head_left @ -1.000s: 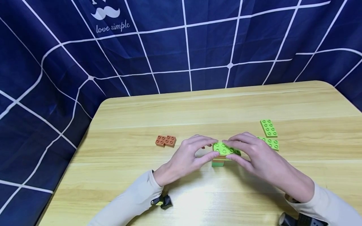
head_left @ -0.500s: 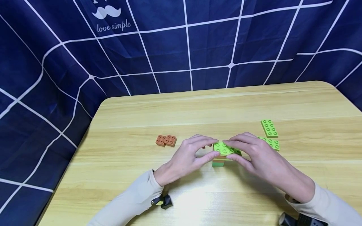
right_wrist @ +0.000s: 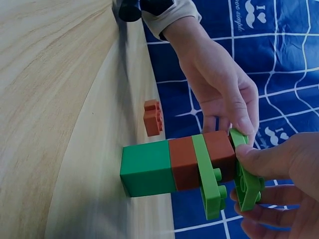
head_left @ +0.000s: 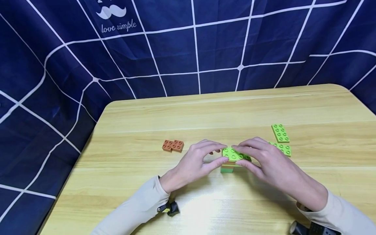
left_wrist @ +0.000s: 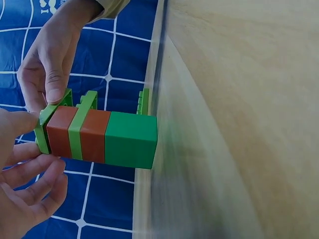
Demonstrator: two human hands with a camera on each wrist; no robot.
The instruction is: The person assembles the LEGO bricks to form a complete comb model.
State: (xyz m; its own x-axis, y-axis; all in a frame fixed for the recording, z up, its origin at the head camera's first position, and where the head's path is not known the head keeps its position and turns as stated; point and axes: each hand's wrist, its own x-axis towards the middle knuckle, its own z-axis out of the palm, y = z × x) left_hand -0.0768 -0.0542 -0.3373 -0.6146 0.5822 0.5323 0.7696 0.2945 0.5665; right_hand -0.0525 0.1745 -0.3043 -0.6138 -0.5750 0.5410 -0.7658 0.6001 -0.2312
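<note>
A small block tower stands upright on the wooden table. Its base is a dark green block (left_wrist: 131,139), topped by a brown brick (left_wrist: 94,135), a thin light green plate (right_wrist: 206,186), a second brown brick (right_wrist: 220,152) and another light green plate (head_left: 232,154). The middle plate juts out past the bricks on the right hand's side. My left hand (head_left: 196,160) pinches the left end of the top plate between thumb and fingers. At the other end, my right hand (head_left: 264,160) pinches the same plate, hiding part of it.
Two brown bricks (head_left: 172,146) lie side by side, left of the tower. Right of it are two loose light green plates, the farther plate (head_left: 280,133) fully visible and the nearer plate (head_left: 285,150) partly behind my right hand. A blue curtain (head_left: 217,45) hangs behind the table.
</note>
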